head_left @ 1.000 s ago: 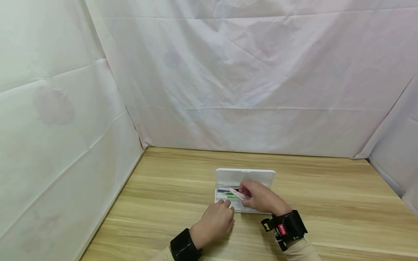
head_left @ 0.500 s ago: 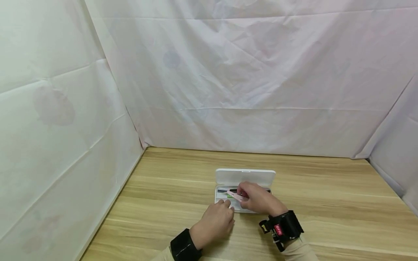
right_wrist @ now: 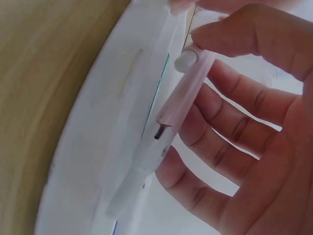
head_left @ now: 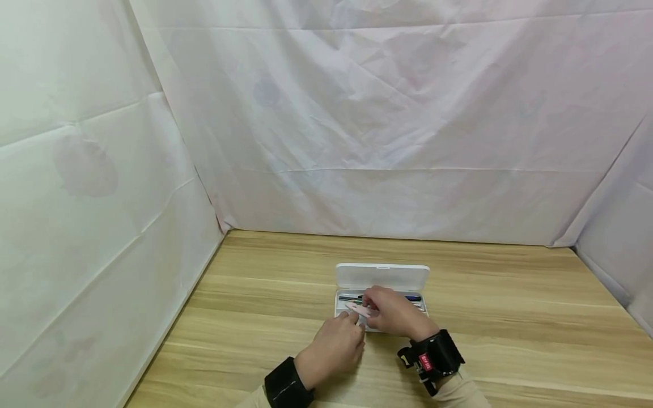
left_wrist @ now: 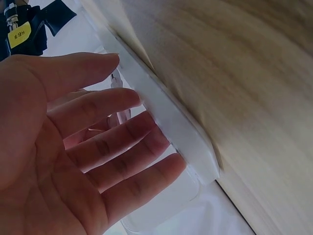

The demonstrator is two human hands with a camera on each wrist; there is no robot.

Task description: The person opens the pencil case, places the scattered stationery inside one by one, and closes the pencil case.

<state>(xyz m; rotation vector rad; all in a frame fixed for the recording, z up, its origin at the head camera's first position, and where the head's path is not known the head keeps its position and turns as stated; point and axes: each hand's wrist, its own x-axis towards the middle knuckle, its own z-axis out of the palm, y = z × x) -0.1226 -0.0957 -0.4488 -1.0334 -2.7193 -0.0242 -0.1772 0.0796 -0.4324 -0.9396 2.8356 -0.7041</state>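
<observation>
A white pencil case [head_left: 382, 276] stands on the table with its lid raised. My right hand [head_left: 395, 311] is over its tray and pinches a slim pink-and-white tool [right_wrist: 188, 88] between thumb and fingers. The tool has a round white knob and a pale tip with a small dark piece; its kind cannot be told. My left hand [head_left: 334, 343] is at the case's front left, its fingertips [left_wrist: 171, 166] touching the rim and its fingers loosely extended. Inside the case lie pens, among them a dark one [head_left: 349, 298] and a blue one [head_left: 414, 298], partly hidden behind the right hand.
The wood-grain table [head_left: 275, 283] runs back to a white cloth backdrop [head_left: 357, 113]. Another white cloth wall [head_left: 102, 226] rises on the left side, and more cloth [head_left: 619, 243] on the right. Black bands [head_left: 439, 357] are strapped on the wrists.
My right hand has moved left and slightly lower over the case with the pink-and-white tool, uncovering the blue pen at the right. The left hand stays at the rim.
</observation>
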